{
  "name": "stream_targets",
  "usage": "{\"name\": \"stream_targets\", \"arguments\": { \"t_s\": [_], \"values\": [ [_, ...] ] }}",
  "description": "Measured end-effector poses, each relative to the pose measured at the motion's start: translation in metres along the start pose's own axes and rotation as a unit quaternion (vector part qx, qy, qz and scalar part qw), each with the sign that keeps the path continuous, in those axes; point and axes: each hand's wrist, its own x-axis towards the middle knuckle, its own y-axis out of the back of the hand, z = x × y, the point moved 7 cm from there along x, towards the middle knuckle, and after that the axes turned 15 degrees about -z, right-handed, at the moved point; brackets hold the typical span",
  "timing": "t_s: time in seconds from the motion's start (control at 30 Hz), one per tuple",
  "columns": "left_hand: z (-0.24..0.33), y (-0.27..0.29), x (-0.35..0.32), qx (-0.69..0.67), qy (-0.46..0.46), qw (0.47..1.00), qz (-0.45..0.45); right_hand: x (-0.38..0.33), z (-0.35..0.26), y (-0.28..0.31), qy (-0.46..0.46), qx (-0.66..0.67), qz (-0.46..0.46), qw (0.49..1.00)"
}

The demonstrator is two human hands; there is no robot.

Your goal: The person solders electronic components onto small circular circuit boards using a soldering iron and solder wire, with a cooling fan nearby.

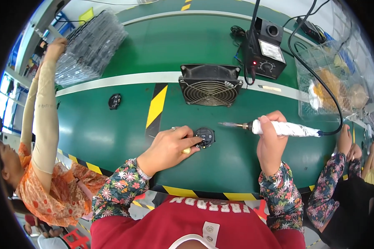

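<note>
My left hand (169, 148) reaches in from the lower left and grips the near left edge of a small round black device part (205, 137) on the green table. A pale yellow finger cover shows at that hand. The part looks like a watch case with small components inside; my fingertips hide some of it. In my right hand (272, 143) is a soldering iron (289, 128), its handle wrapped in white. The iron's metal tip points left, above and to the right of the part, and is apart from it. A second round black part (114, 101) lies farther left.
A black fan (210, 92) with a wire grille stands beyond my hands. Behind it on the right is a soldering station (266, 56), its cable looping over a clear plastic basket (320, 108). Stacked clear trays (91, 47) stand far left, near a co-worker's raised arm (45, 112). Another person sits right.
</note>
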Motion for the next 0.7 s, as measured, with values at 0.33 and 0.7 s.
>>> {"name": "stream_targets", "arguments": {
  "t_s": [0.33,0.7],
  "values": [
    [0.013,-0.010,0.008,0.074,-0.014,0.997,-0.029,-0.005,-0.011,-0.008,0.025,-0.069,-0.039,0.997],
    [0.012,-0.007,0.019,0.057,-0.021,0.997,-0.045,-0.006,-0.014,-0.014,0.052,-0.090,-0.066,0.992]
  ]
}}
